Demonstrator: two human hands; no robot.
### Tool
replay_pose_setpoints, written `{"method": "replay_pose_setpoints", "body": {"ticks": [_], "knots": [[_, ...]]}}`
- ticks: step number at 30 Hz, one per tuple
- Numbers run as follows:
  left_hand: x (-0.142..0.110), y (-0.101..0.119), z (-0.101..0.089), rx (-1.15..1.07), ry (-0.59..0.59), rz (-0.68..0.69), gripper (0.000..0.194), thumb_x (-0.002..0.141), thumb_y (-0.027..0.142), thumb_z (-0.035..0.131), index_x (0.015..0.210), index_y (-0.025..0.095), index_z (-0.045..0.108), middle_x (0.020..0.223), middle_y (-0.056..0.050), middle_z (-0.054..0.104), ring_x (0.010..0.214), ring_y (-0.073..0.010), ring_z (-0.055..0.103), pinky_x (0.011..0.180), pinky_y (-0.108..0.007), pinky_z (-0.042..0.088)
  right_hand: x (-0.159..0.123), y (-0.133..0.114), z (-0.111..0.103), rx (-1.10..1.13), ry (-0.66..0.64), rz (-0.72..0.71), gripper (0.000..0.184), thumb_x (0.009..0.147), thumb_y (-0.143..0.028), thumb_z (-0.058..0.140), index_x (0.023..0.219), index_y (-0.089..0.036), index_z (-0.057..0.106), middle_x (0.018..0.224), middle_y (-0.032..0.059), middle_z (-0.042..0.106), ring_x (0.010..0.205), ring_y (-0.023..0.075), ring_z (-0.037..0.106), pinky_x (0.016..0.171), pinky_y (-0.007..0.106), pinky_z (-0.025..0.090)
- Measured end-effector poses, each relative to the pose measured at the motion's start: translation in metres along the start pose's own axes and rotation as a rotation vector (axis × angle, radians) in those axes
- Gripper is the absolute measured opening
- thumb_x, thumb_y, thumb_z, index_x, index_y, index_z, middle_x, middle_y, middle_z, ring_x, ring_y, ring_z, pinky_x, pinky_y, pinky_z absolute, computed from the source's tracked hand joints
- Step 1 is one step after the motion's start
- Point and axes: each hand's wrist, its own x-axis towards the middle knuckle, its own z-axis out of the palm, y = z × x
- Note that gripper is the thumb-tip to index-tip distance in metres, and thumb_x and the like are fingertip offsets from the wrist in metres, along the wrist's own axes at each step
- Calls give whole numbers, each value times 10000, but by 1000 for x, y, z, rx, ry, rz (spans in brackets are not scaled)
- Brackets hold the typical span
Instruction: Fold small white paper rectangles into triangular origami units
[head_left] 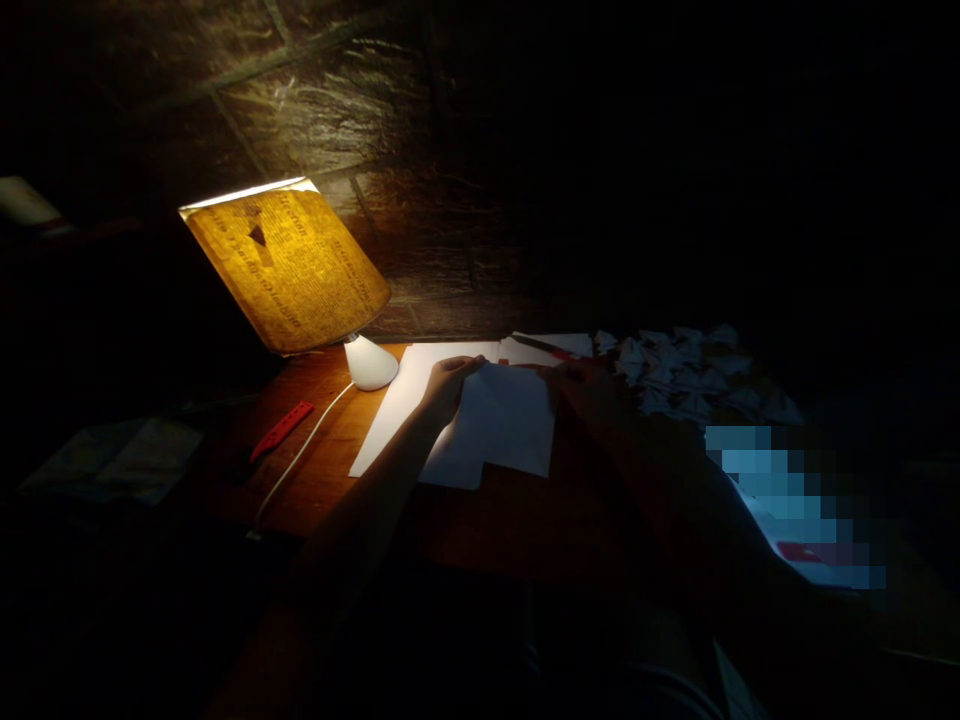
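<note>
A white sheet of paper (514, 425) is held up over the wooden table between my two hands. My left hand (448, 385) pinches its top left part, thumb and fingers together. In deep shadow, my right hand (581, 388) is closed at the top right corner of the same sheet; its fingers show only faintly. Another white sheet (386, 425) lies flat beneath, to the left. Just beyond my hands, a thin black-and-red tool (541, 347) rests on more white paper (581, 344).
A lit lamp with a newsprint shade (292, 265) leans at the left, its white cord (300, 437) crossing the wooden table (330, 500). Near it lies a red-handled tool (281, 430). Several folded paper pieces (675, 375) are heaped at the right, behind a glowing pixelated patch (787, 500).
</note>
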Motion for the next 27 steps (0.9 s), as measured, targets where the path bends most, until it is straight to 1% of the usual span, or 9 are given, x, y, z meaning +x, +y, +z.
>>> {"method": "replay_pose_setpoints", "body": {"ticks": [4, 9, 11, 14, 16, 19, 22, 25, 27], "knots": [[0, -1, -1, 16, -5, 6, 418, 581, 470, 939, 620, 174, 647, 518, 24, 534, 451, -85, 454, 466, -251, 319, -1, -2, 0, 23, -5, 12, 497, 696, -654, 799, 579, -224, 578, 598, -3, 608, 611, 154, 553, 620, 299, 458], [-4, 9, 4, -30, -19, -42, 482, 490, 467, 970, 576, 173, 598, 507, 34, 526, 443, -86, 470, 455, -239, 324, -1, -6, -1, -19, -39, 20, 581, 673, -745, 770, 542, -227, 541, 570, -1, 569, 585, 143, 503, 587, 293, 420], [-5, 10, 5, -44, -16, -62, 499, 459, 471, 979, 585, 172, 600, 511, 34, 538, 445, -91, 482, 458, -239, 340, -1, -6, -1, 4, -21, 33, 565, 657, -734, 783, 561, -221, 567, 579, -4, 577, 587, 142, 508, 587, 293, 425], [-3, 8, 4, -61, -10, -59, 510, 456, 489, 983, 636, 170, 628, 536, 30, 563, 462, -96, 499, 470, -238, 357, -2, -5, 1, 76, -27, 44, 509, 645, -690, 814, 642, -211, 642, 667, 14, 662, 659, 164, 584, 638, 298, 471], [-1, 4, 2, -47, -8, -48, 509, 486, 510, 976, 668, 174, 641, 544, 34, 560, 465, -94, 491, 472, -237, 350, -2, -4, 1, 102, -40, 41, 472, 637, -656, 828, 676, -210, 676, 726, 28, 705, 715, 180, 625, 681, 308, 499], [2, 1, -3, 24, -3, -22, 474, 546, 512, 953, 702, 179, 653, 569, 34, 568, 482, -96, 492, 492, -237, 349, -1, -4, 0, 57, -46, 37, 402, 661, -591, 819, 657, -212, 685, 723, 35, 711, 737, 193, 641, 718, 326, 520], [3, 0, -5, 137, 3, 78, 384, 585, 454, 910, 751, 179, 699, 678, 7, 657, 590, -122, 561, 573, -238, 406, 0, -4, -2, -23, -23, 21, 328, 718, -527, 792, 668, -217, 699, 747, 47, 728, 760, 211, 656, 723, 334, 521], [3, -1, -3, 344, -3, 252, 264, 660, 405, 839, 767, 185, 739, 772, -26, 720, 739, -166, 620, 680, -252, 447, 0, -4, -2, -86, -7, -13, 252, 756, -457, 771, 682, -222, 716, 778, 54, 752, 778, 225, 675, 723, 337, 519], [1, -2, -1, 486, -40, 323, 198, 718, 376, 798, 776, 191, 762, 780, -43, 733, 773, -186, 631, 717, -269, 445, 1, -2, -2, -114, -14, -25, 203, 761, -403, 753, 671, -225, 720, 763, 53, 757, 767, 229, 679, 705, 337, 517]]}}
